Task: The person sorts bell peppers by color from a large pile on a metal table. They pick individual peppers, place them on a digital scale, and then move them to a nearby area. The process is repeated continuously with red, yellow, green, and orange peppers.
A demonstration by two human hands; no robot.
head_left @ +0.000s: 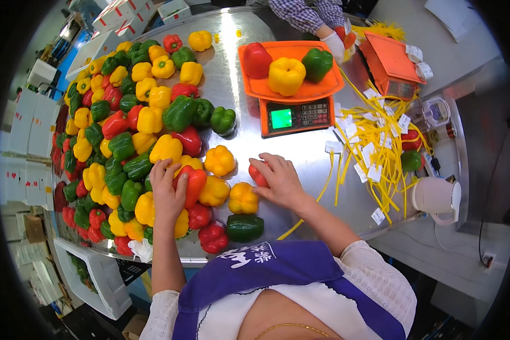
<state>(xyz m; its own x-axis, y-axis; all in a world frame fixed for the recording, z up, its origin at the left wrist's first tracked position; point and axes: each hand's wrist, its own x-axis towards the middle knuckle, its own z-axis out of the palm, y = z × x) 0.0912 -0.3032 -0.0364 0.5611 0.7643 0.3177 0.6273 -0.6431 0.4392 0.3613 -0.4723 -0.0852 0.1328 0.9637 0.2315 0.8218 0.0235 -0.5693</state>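
My left hand (pixel 167 190) rests on a red bell pepper (pixel 194 182) at the edge of a big pile of red, yellow and green peppers (pixel 119 130), fingers curled over it. My right hand (pixel 280 181) closes around a small red pepper (pixel 257 174) on the steel table (pixel 238 107), next to a yellow pepper (pixel 242 198). A green pepper (pixel 245 226) and another red pepper (pixel 212 238) lie near the table's front edge. An orange scale (pixel 292 116) holds a tray with a red pepper (pixel 256 59), a yellow pepper (pixel 286 75) and a green pepper (pixel 317 63).
Another person's gloved hand (pixel 337 44) reaches in beyond the scale. A heap of yellow ties with white tags (pixel 374 147) covers the right side. An orange device (pixel 390 65) and a white jug (pixel 436 198) stand at the right. White boxes (pixel 124 14) are stacked at the left and back.
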